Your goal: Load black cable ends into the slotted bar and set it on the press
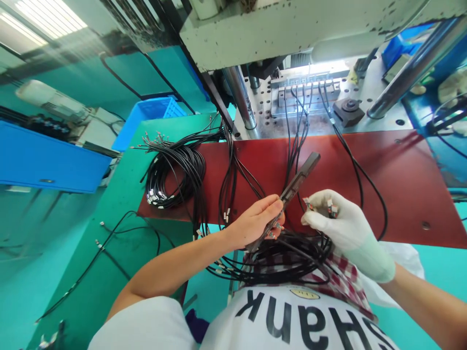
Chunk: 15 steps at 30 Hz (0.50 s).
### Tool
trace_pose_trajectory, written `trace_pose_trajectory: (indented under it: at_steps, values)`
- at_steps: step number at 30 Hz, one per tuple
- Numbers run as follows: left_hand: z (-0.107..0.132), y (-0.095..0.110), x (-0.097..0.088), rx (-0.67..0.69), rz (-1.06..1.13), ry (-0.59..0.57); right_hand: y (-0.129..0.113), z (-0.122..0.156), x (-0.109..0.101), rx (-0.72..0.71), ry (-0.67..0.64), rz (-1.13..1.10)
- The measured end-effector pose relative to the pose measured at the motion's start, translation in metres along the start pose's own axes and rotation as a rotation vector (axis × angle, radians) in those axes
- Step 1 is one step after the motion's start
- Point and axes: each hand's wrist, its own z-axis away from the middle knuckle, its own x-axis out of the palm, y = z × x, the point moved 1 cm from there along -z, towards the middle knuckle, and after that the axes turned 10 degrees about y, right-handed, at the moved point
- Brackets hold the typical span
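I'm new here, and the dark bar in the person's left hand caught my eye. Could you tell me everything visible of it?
The dark bar is long, narrow and straight, grey-black and metal-looking, with small details along its face too fine to make out. It slants across the view, its far end pointing up and right, seen against the red board. The bare left hand grips it partway along, hiding some of it. Small connectors show beside that grip; whether they are fixed to it, I can't tell.

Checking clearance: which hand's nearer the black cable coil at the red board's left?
Left. The bare left hand is right of the coil; the white-gloved right hand, farther right.
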Motion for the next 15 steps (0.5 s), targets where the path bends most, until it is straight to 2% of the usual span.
trace_pose_trajectory:
  at_steps: [3,5,7,12,14,15]
  values:
    - [0.022,-0.016,-0.001,-0.089,0.046,0.017,0.007,0.003,-0.003,0.039,-0.001,0.024]
    - [0.033,-0.024,-0.002,-0.104,0.076,0.044,0.012,0.005,-0.004,-0.032,-0.036,0.026]
    - [0.038,-0.026,-0.002,-0.076,0.097,0.065,0.015,0.006,-0.004,-0.163,-0.044,0.049]
    - [0.022,-0.011,-0.001,0.093,0.083,0.082,0.006,0.009,0.000,-0.547,-0.011,0.300]
    - [0.013,-0.006,0.001,0.102,0.099,0.069,-0.002,0.010,0.003,-0.596,-0.040,0.353]
    - [0.009,-0.005,0.002,0.091,0.106,0.063,-0.005,0.010,0.004,-0.555,-0.079,0.337]
